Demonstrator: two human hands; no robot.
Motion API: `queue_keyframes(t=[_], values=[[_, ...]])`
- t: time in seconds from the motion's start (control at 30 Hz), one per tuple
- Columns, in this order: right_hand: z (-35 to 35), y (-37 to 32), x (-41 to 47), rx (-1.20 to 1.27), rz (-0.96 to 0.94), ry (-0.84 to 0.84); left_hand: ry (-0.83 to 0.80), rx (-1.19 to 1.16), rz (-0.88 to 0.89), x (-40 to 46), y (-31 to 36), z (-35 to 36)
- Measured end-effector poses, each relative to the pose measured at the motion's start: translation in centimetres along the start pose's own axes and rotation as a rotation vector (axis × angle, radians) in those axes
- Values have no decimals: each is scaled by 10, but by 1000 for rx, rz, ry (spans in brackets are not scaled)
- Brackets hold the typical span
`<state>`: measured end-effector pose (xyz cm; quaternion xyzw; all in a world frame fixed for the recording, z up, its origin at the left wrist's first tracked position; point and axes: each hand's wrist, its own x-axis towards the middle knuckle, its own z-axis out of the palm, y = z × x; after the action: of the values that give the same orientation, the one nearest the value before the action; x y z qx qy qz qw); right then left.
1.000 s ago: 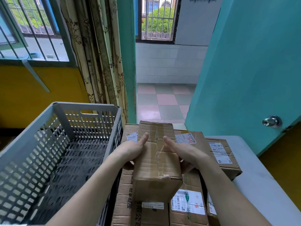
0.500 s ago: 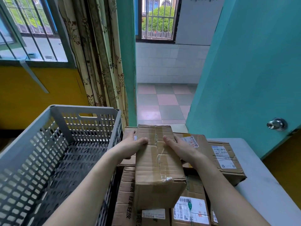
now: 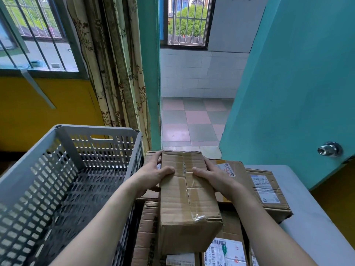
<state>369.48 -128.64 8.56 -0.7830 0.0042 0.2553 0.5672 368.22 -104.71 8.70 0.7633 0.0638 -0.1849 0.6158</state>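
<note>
Room: a teal wall with an open teal door (image 3: 288, 83), a yellow wall under a barred window (image 3: 38, 35), a patterned curtain (image 3: 115, 73), and a tiled floor (image 3: 192, 121) beyond the doorway.

Large items: a grey perforated plastic crate (image 3: 96, 129) stands at left, with nothing visible inside it. Its right wall is just beside a pile of taped parcels (image 3: 267, 191) on a white table (image 3: 317, 217). Several parcels carry printed shipping labels.

Item in hand: one plain cardboard box (image 3: 188, 198), sealed with clear tape along its top seam, sits above the pile, long axis pointing away from the person. Whether its underside touches the parcels below cannot be told.

Hands: the left hand (image 3: 153, 173) holds the box's left side and the right hand (image 3: 215, 175) its right side, both at the far half. On each, the thumb lies on the top face beside the tape seam. The fingers (image 3: 156, 157) wrap down the side walls, clamped on the box from opposite sides. The near end is unsupported by either hand.

Assessment: the step in hand appears to be picking this box off the pile, most likely for transfer to the crate. The next move would call for raising it above the crate's right rim, carrying it left, and lowering it level. The forward grip may let the near end dip.
</note>
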Motion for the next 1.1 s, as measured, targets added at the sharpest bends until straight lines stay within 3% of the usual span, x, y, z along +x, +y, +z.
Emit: queue_keyframes(t=[0.23,0.57,0.73,0.9,1.03,1.1], values=[[3,-8,25,-87,9,259,218,157,-25,15,21,11],[12,-5,34,-68,14,326,265,197,-39,24,17,13],[12,9,12,166,79,226,258,71,-68,7,15,7],[22,61,2,45,271,16,236,-19,-88,-13,13,-3],[32,60,-8,35,288,21,223,-67,-87,-25,8,-5],[31,55,-11,6,273,48,268,34,-62,-28,10,-6]])
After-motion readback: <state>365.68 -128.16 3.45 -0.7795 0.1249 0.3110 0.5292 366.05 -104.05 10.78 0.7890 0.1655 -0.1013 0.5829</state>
